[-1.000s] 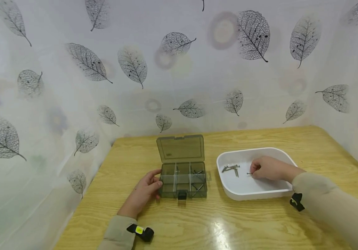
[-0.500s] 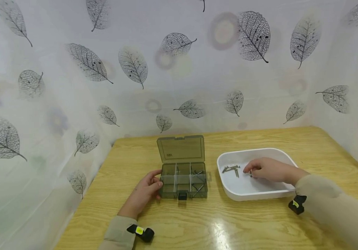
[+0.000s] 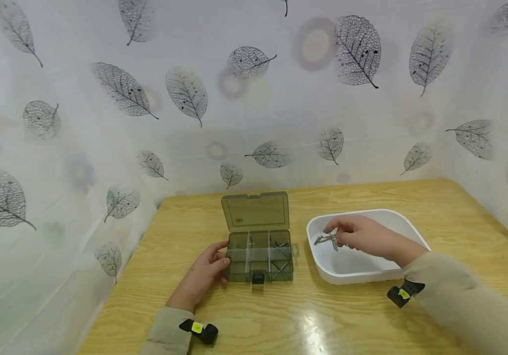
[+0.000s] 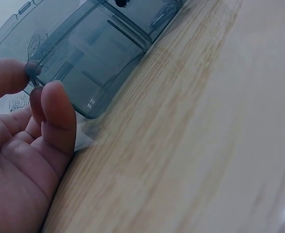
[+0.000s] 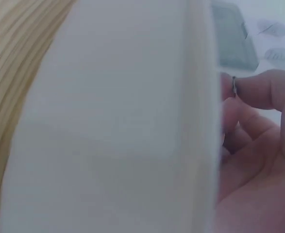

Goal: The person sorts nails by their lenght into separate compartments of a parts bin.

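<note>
A translucent grey compartment box (image 3: 259, 266) stands on the table with its lid (image 3: 256, 212) raised. My left hand (image 3: 205, 271) holds the box by its left side; the left wrist view has thumb and fingertips at the corner of its wall (image 4: 84, 87). A few screws lie in the right-hand compartments, and a small one seems to lie in the back middle one. Over the white tray (image 3: 351, 276), my right hand (image 3: 365, 236) pinches a screw (image 5: 235, 86) between thumb and fingertip. Several screws (image 3: 325, 239) lie in the tray's left part, partly hidden by that hand.
The wooden table (image 3: 254, 315) runs up to a pale leaf-patterned curtain (image 3: 254, 98) at the back and sides. The box's front latch (image 3: 258, 277) faces the near edge. The tray stands right of the box, with a gap between them.
My right hand has picked up a screw from the tray floor, risen and moved left, over the other screws. The left hand and the box have stayed put.
</note>
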Demonstrator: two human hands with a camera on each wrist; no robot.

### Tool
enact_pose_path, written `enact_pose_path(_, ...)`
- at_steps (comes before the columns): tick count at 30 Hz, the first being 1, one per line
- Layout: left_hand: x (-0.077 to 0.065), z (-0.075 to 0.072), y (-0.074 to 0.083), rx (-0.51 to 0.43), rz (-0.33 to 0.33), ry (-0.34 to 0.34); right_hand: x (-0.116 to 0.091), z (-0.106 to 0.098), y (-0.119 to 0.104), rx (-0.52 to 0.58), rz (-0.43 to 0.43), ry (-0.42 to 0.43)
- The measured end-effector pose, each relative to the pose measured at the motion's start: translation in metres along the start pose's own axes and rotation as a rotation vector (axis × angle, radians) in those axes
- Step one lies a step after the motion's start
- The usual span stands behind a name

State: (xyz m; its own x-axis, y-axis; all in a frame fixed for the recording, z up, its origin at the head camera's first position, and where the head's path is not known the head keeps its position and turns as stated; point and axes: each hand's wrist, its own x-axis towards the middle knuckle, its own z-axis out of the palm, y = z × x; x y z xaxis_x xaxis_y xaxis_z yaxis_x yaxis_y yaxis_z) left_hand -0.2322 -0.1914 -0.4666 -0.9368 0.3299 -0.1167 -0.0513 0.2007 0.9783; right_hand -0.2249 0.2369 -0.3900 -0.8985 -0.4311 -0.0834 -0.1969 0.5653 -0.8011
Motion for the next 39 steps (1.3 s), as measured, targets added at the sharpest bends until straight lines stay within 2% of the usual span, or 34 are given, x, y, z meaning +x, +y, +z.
enact_pose_path(9,0.001,-0.001,-0.003,-0.011,0.000,0.002,0.023,0.027,-0.026,0.065,-0.026,0.032)
enact_pose_path(15,0.001,-0.002,-0.004,-0.023,0.006,0.003,0.035,0.046,-0.042,0.028,-0.065,0.034)
enact_pose_path(22,0.000,-0.001,-0.001,-0.022,0.010,-0.006,0.045,0.064,-0.054,-0.065,-0.093,0.042)
enact_pose_path(31,0.001,-0.002,-0.002,-0.030,0.022,-0.011,0.051,0.072,-0.061,-0.093,-0.082,0.053)
enact_pose_path(39,0.002,-0.002,-0.003,-0.014,0.017,-0.005,0.046,0.066,-0.057,-0.122,-0.086,0.075)
